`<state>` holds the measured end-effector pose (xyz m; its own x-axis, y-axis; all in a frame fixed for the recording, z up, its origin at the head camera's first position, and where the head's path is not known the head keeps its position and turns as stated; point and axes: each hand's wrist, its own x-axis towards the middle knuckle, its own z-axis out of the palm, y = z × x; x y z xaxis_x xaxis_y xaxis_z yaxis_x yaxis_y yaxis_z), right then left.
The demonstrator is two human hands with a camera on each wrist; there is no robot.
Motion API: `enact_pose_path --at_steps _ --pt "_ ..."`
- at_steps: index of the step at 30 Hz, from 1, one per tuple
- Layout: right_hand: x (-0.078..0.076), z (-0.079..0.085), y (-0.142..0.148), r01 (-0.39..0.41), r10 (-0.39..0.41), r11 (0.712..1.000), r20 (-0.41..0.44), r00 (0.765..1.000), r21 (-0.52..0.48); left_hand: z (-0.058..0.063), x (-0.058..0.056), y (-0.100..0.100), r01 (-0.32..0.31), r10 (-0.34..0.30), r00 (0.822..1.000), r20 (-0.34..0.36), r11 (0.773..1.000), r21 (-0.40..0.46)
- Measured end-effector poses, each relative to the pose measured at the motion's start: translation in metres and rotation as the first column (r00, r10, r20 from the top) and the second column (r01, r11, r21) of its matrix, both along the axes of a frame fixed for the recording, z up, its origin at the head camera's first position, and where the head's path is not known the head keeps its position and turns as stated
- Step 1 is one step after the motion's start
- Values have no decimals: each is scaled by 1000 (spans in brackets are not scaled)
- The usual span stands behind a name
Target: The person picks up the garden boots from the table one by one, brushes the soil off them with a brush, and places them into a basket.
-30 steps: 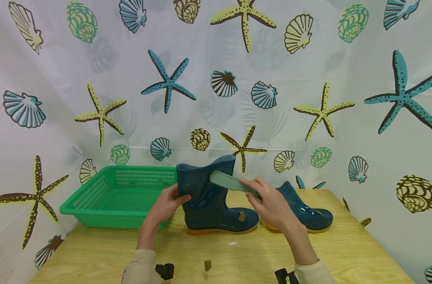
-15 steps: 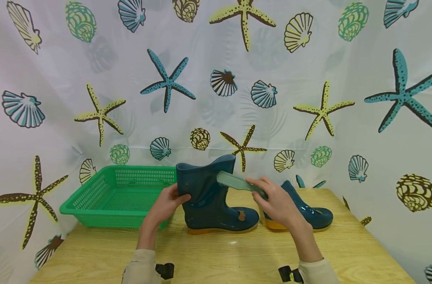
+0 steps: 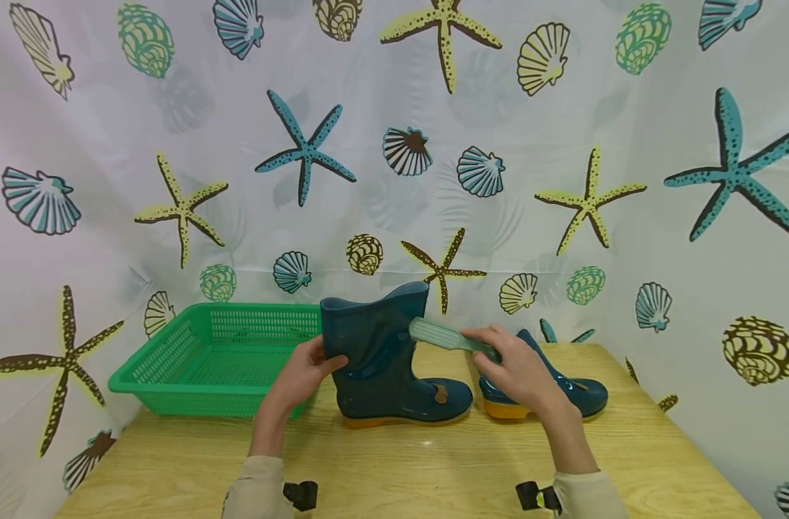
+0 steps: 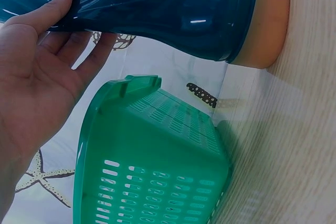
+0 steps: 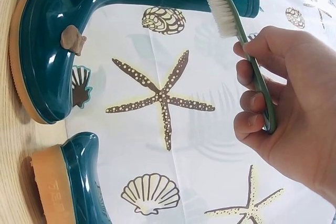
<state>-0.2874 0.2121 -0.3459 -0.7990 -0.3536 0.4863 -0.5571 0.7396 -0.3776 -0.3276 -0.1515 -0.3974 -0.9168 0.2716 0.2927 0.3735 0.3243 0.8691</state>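
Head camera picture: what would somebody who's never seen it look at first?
Probably the backdrop printed with big starfish and seashells, behind everything. Next might come the shiny blue rain boot standing mid-table, with a brown lump on its foot; the left hand grips its shaft, while the right hand holds a green scrub brush at it. The bright green plastic basket on the left stands out too.

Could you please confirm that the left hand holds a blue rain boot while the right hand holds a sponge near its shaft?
Not quite: the right hand holds a scrubbing brush with white bristles, not a sponge, as the right wrist view shows; the left hand does hold a rain boot.
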Motion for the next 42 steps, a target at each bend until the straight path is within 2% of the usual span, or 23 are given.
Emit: enact_pose_path --at_steps 7,14,26,42 --pt "-4 -3 8 -2 2 1000 14 1000 -8 0 0 0 -18 18 1000 10 1000 -2" --pt "-7 -8 21 -3 5 999 54 999 -35 1 0 1 -4 4 1000 15 1000 9" --pt "-12 -17 36 -13 14 1000 104 995 -9 -2 -2 1 1 -1 1000 16 1000 12" --pt "-17 -23 44 -5 -1 1000 223 975 24 -1 -3 1 -2 1 1000 30 1000 21"
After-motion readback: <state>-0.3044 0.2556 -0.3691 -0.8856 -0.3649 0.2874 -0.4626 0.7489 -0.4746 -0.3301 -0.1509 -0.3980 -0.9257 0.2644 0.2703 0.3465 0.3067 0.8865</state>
